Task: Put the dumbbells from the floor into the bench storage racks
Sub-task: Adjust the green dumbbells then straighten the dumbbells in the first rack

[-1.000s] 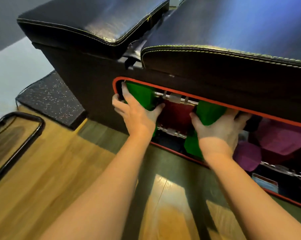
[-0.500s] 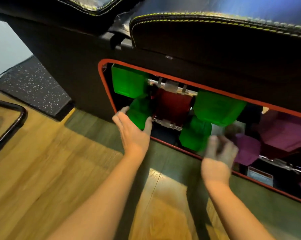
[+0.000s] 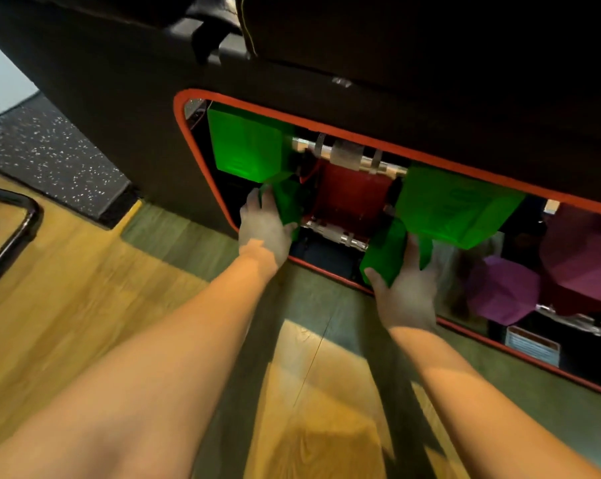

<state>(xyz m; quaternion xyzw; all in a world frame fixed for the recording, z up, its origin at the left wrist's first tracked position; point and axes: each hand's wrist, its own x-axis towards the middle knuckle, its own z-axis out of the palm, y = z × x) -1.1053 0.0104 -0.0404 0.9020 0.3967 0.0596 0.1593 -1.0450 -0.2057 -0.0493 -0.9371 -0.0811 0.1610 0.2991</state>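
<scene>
The black bench point(image 3: 126, 98) has a side storage opening with an orange rim point(image 3: 202, 160). An upper green dumbbell point(image 3: 247, 146) lies across the top rack, its other head to the right. Below it sits a lower green dumbbell point(image 3: 383, 257). My left hand point(image 3: 264, 226) is cupped on that lower dumbbell's left head, thumb around it. My right hand point(image 3: 409, 288) lies against its right head, fingers spread upward. A red rack panel point(image 3: 351, 195) with metal bars shows between the heads.
Purple dumbbells point(image 3: 499, 288) fill the right part of the opening, above a small labelled box point(image 3: 532, 344). A speckled black mat point(image 3: 43, 150) lies left of the bench. A black tube frame point(image 3: 26, 216) stands at the far left on the wooden floor point(image 3: 84, 305).
Both hands let go of the upper green dumbbell, which stays in the top rack, and dropped to the lower green dumbbell's heads. The camera has moved lower and closer.
</scene>
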